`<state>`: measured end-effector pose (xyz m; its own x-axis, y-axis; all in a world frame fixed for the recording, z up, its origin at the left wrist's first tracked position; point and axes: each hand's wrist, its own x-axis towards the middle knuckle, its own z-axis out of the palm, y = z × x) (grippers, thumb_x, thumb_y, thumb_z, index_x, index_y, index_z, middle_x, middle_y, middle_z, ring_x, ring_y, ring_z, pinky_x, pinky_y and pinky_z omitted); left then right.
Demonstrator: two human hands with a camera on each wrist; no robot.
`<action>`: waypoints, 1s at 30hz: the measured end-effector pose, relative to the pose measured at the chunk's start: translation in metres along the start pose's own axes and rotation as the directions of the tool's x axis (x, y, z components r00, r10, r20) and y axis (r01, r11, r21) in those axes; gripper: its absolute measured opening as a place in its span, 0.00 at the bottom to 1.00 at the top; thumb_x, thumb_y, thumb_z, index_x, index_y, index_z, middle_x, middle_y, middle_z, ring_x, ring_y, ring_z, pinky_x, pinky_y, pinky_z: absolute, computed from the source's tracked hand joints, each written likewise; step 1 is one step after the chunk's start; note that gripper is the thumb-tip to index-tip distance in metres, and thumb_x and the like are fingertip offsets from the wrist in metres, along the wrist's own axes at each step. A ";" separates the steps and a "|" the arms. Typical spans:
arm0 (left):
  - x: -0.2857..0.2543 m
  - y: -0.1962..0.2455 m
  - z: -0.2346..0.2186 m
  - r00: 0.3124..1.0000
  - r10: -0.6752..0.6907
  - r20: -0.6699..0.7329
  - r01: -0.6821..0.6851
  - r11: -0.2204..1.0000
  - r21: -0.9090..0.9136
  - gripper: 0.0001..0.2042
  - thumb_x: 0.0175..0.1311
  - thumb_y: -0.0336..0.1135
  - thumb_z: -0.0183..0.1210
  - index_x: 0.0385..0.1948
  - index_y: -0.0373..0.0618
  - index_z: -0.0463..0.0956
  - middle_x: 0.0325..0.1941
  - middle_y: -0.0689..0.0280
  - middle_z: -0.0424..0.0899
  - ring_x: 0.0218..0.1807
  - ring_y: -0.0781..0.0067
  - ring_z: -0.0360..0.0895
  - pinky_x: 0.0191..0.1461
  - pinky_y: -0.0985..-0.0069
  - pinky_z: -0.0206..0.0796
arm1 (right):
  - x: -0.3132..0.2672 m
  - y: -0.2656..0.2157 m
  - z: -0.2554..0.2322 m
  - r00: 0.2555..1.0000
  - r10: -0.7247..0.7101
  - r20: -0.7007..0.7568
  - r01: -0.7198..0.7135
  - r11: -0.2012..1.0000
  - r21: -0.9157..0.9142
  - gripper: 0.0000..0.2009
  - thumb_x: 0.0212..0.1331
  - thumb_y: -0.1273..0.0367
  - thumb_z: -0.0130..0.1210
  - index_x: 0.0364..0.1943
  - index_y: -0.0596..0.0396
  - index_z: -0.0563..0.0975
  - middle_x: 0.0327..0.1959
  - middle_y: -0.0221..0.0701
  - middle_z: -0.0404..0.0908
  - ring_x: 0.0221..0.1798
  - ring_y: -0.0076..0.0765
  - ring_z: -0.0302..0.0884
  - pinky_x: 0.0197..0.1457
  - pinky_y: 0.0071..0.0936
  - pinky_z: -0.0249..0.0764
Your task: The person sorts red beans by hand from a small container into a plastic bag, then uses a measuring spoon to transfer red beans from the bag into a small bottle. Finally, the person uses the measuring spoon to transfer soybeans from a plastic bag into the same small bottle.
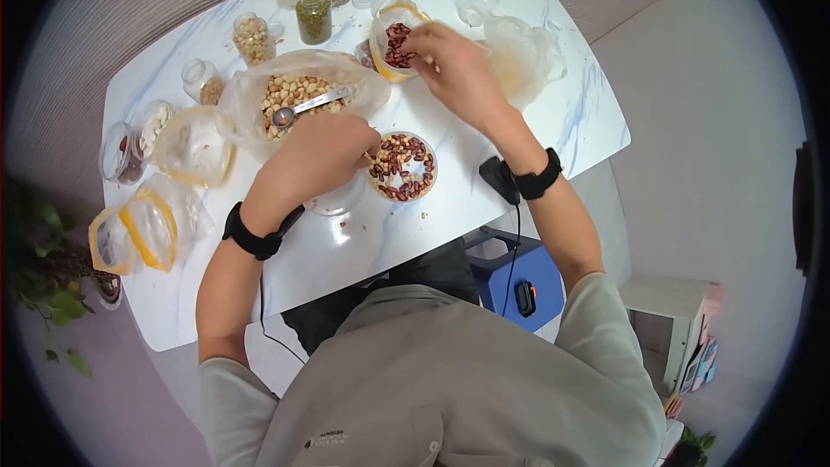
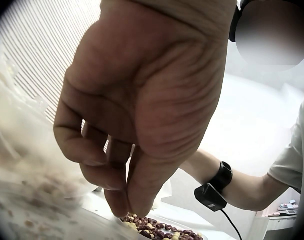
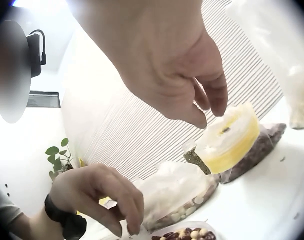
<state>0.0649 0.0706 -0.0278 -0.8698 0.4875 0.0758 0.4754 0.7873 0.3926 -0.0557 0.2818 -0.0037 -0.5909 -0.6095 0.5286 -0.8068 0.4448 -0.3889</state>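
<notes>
My left hand (image 1: 324, 151) is at the left rim of a clear round dish (image 1: 395, 181) of mixed dark red and pale yellow beans. Its thumb and forefinger come together low beside the beans in the left wrist view; I cannot tell whether they pinch anything. Above the mouth of a yellow-edged plastic bag (image 3: 234, 160) of dark red beans hangs my right hand (image 1: 458, 69). A gap shows between its loosely bent fingers and thumb in the right wrist view, with nothing visible there. Behind the left hand, a metal measuring spoon (image 1: 320, 104) lies on pale beans in a large bag (image 1: 242, 99).
A jar of green beans (image 1: 314, 17) and a jar of pale beans (image 1: 252, 39) stand at the back. Yellow-edged bags (image 1: 151, 225) lie at the left. A crumpled clear bag (image 1: 527, 56) is to the right. Part of a clear round lid (image 1: 339, 201) shows below the left hand.
</notes>
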 end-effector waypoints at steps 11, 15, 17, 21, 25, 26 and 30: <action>0.003 -0.002 0.013 1.000 -0.008 -0.012 0.008 1.000 0.030 0.08 0.58 0.32 0.68 0.39 0.46 0.86 0.37 0.62 0.85 0.44 0.54 0.83 0.48 0.59 0.74 | -0.054 -0.025 0.023 0.833 -0.057 0.551 0.022 0.997 0.070 0.09 0.59 0.77 0.61 0.42 0.62 0.85 0.40 0.42 0.83 0.47 0.53 0.82 0.50 0.43 0.79; 0.006 -0.005 0.020 0.999 -0.035 0.001 0.035 0.998 0.044 0.06 0.59 0.32 0.68 0.36 0.46 0.86 0.37 0.62 0.85 0.44 0.54 0.83 0.47 0.59 0.74 | -0.056 -0.025 0.023 0.811 -0.036 0.584 0.023 0.999 0.030 0.10 0.59 0.76 0.62 0.44 0.62 0.84 0.40 0.42 0.82 0.47 0.53 0.81 0.51 0.43 0.79; 0.008 -0.005 0.020 0.999 -0.047 0.017 0.046 0.998 0.047 0.06 0.59 0.33 0.67 0.36 0.46 0.86 0.37 0.62 0.85 0.44 0.54 0.83 0.47 0.59 0.74 | -0.059 -0.025 0.023 0.816 -0.025 0.578 0.014 1.000 0.024 0.10 0.60 0.76 0.62 0.45 0.61 0.84 0.40 0.41 0.82 0.47 0.54 0.81 0.51 0.44 0.79; 0.007 -0.005 0.020 0.998 -0.057 0.021 0.057 0.998 0.041 0.05 0.60 0.33 0.66 0.35 0.46 0.87 0.37 0.61 0.85 0.44 0.54 0.83 0.47 0.59 0.74 | -0.062 -0.027 0.019 0.840 -0.016 0.542 -0.021 0.998 0.062 0.09 0.60 0.77 0.62 0.44 0.61 0.83 0.39 0.41 0.82 0.47 0.54 0.82 0.51 0.44 0.79; 0.005 -0.006 0.020 0.998 -0.049 -0.035 0.049 0.999 0.015 0.05 0.62 0.33 0.65 0.35 0.46 0.87 0.37 0.60 0.86 0.44 0.54 0.84 0.47 0.60 0.74 | -0.063 -0.020 0.012 0.883 0.001 0.469 -0.048 0.995 0.088 0.09 0.60 0.77 0.61 0.44 0.62 0.84 0.39 0.41 0.82 0.46 0.54 0.82 0.50 0.44 0.79; 0.005 -0.007 0.019 0.998 -0.058 -0.035 0.058 0.998 0.000 0.05 0.63 0.32 0.65 0.36 0.46 0.87 0.37 0.60 0.86 0.44 0.54 0.84 0.48 0.60 0.74 | -0.062 -0.020 0.010 0.870 0.010 0.493 -0.038 0.998 0.048 0.09 0.60 0.77 0.60 0.44 0.62 0.84 0.41 0.41 0.82 0.46 0.53 0.82 0.50 0.43 0.79; 0.006 -0.006 0.014 0.998 -0.066 -0.019 0.065 0.998 -0.027 0.05 0.63 0.32 0.64 0.36 0.46 0.87 0.36 0.60 0.87 0.44 0.53 0.84 0.48 0.59 0.74 | -0.060 -0.023 0.012 0.863 0.015 0.504 -0.036 0.999 0.032 0.10 0.60 0.77 0.60 0.45 0.62 0.84 0.41 0.41 0.82 0.47 0.52 0.82 0.50 0.43 0.79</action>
<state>0.0583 0.0738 -0.0426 -0.9015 0.4275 0.0667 0.4139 0.8070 0.4212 -0.0014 0.3003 -0.0352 -0.5211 -0.8506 0.0703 -0.7847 0.4450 -0.4316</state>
